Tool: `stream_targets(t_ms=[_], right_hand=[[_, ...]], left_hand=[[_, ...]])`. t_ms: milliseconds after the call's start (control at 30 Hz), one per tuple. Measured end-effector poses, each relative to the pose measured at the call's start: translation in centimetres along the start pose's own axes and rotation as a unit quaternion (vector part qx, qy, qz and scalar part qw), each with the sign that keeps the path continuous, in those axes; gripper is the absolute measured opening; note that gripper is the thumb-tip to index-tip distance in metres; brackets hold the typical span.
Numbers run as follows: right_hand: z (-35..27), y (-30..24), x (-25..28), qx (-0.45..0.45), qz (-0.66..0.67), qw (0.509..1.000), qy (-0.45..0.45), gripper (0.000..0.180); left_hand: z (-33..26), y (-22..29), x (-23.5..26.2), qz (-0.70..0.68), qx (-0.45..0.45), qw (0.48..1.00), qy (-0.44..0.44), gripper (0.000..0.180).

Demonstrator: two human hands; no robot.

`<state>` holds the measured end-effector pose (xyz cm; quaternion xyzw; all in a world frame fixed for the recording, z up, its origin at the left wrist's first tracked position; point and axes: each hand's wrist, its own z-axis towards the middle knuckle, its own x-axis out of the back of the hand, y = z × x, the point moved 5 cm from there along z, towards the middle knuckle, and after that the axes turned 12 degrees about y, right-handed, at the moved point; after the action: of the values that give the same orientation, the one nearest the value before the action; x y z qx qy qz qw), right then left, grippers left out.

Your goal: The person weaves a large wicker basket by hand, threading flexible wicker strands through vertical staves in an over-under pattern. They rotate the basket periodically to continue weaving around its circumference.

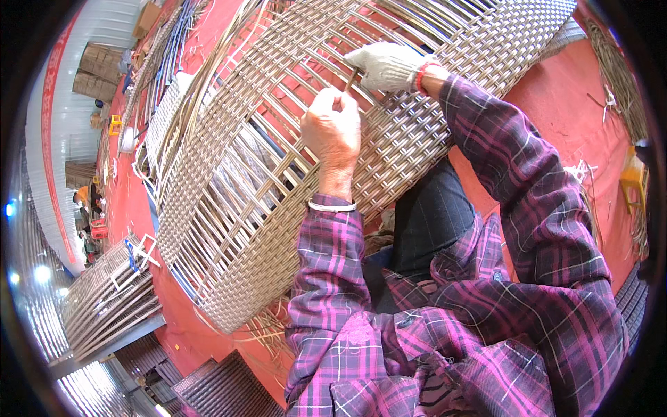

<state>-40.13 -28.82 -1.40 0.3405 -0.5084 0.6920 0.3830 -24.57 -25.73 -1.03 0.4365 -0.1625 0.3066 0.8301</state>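
Observation:
A large curved woven panel (410,132) of grey-brown flat strands lies across my lap, dense in some bands and open slats in others. My bare left hand (331,128) is closed in a pinch above the open slats. Between thumb and fingers it holds one end of a short brown strand (351,79). My right hand (390,67), in a white knitted glove, is closed on the same strand just beyond. Its fingertips are partly hidden, and whether the strand is woven into the panel there I cannot tell.
Red sheeting (191,326) covers the floor. Loose long strands (208,90) lie along the panel's left side, and a coiled bundle (615,76) is at the far right. A yellow stool (633,179) stands at right. Stacked woven frames (108,299) are at lower left, cardboard boxes (97,73) behind.

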Motion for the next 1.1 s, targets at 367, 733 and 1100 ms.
stream_targets(t_ms=[367, 733, 1100], right_hand=[[-0.5, 1.4, 0.9, -0.057, 0.165, 0.975, -0.138, 0.039], [-0.3, 1.4, 0.0, -0.065, 0.147, 0.974, -0.158, 0.041], [-0.5, 7.3, 10.2, -0.063, 0.388, 0.917, 0.07, 0.021]], left_hand=[[-0.7, 0.6, 0.3, -0.12, 0.028, 0.992, -0.013, 0.009], [-0.8, 0.6, -2.9, 0.027, 0.002, 0.999, -0.032, 0.014], [-0.5, 2.0, -2.6, -0.093, -0.035, 0.993, 0.06, 0.01]])
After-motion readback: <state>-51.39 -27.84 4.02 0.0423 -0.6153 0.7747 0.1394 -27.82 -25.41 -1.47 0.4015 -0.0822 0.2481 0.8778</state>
